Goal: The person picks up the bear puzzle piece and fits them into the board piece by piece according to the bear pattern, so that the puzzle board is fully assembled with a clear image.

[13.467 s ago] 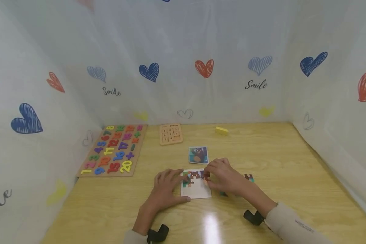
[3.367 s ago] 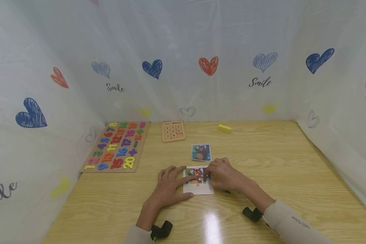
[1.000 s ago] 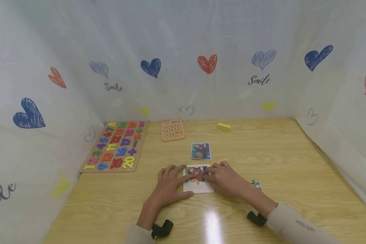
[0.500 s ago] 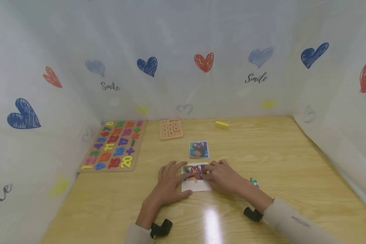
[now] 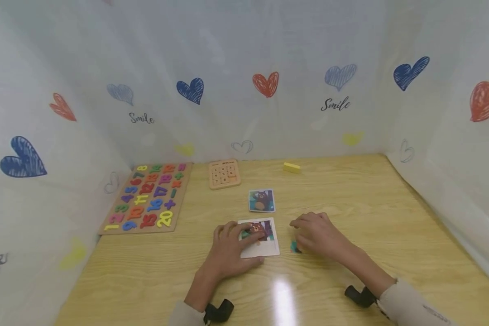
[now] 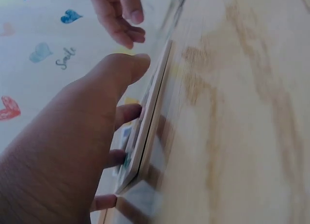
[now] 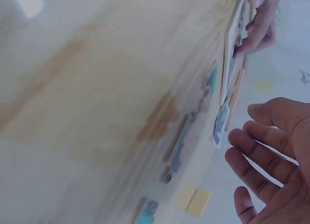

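Note:
A white-framed bear jigsaw puzzle (image 5: 262, 250) lies on the table, its upper part filled with pieces and its lower part bare white. My left hand (image 5: 228, 253) rests on its left side, fingers spread over the picture and thumb along the near edge. To the right, my right hand (image 5: 319, 235) hovers over loose jigsaw pieces with nothing in its fingers. One teal piece (image 5: 295, 247) shows beside that hand. In the right wrist view, several loose pieces (image 7: 180, 144) lie below the relaxed fingers. A bear picture card (image 5: 262, 200) lies just beyond the puzzle.
A number board (image 5: 146, 199) with colourful digits lies at the back left. Beside it is a wooden sliding number puzzle (image 5: 224, 174). A yellow block (image 5: 291, 168) sits near the back edge. White curtains (image 5: 224, 122) with printed hearts enclose the table.
The bear picture has gained pieces since the earliest frame. In the last half second my right hand has left the puzzle and moved right over the loose pieces; my left hand stays.

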Motion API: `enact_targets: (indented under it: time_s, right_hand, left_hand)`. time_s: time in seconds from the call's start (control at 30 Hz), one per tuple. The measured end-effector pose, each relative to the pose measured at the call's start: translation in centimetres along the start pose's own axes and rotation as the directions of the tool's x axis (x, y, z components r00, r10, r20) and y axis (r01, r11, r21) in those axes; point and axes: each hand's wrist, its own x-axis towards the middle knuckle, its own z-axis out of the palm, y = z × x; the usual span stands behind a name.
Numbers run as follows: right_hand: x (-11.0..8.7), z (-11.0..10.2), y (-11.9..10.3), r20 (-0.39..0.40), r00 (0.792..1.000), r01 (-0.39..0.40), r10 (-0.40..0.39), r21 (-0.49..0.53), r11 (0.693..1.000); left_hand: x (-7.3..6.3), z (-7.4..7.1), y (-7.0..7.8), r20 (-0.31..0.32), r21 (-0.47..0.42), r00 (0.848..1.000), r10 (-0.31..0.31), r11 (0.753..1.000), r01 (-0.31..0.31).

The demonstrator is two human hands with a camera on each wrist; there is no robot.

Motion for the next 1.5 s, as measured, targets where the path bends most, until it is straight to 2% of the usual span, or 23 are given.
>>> enact_targets:
  time_s: [0.13,0.27,0.5,0.77,0.93,1.03,1.5]
  right_hand:
    - [-0.8,0.1,0.3,0.027,1.0,0.0,-0.001,0.015,1.0]
    - [-1.3,0.4,0.4,0.031,0.999,0.039,-0.04,0.008,0.999]
    - [-1.3,0.9,0.2,0.068,0.995,0.075,-0.077,0.02,0.997]
    - [-1.0,1.6,0.2,0.012,0.993,0.122,-0.121,-0.036,0.992]
    - [-0.8,1.9,0.3,0.012,0.991,0.134,-0.134,-0.063,0.989]
    - [-0.8,1.9,0.4,0.009,0.99,0.142,-0.141,-0.072,0.987]
    - [0.2,1.1,-0.3,-0.029,0.983,0.18,-0.18,-0.01,0.984]
  left_hand:
    - [-0.1,0.0,0.1,-0.019,-0.009,1.0,-0.019,1.0,0.019]
    - [-0.2,0.1,0.1,-0.022,-0.039,0.999,-0.024,0.999,0.023]
    - [-0.3,-0.1,-0.2,-0.028,-0.028,0.999,-0.02,0.999,0.019]
    - [-0.2,-0.6,-0.9,0.009,-0.068,1.0,0.011,0.998,-0.01]
    - [-0.5,-1.3,-1.8,-0.001,-0.133,1.0,0.026,0.991,-0.026]
    - [-0.7,-1.4,-2.2,-0.01,-0.144,0.999,0.032,0.989,-0.033]
    - [-0.8,-1.0,-3.1,0.007,-0.152,0.999,0.037,0.988,-0.035]
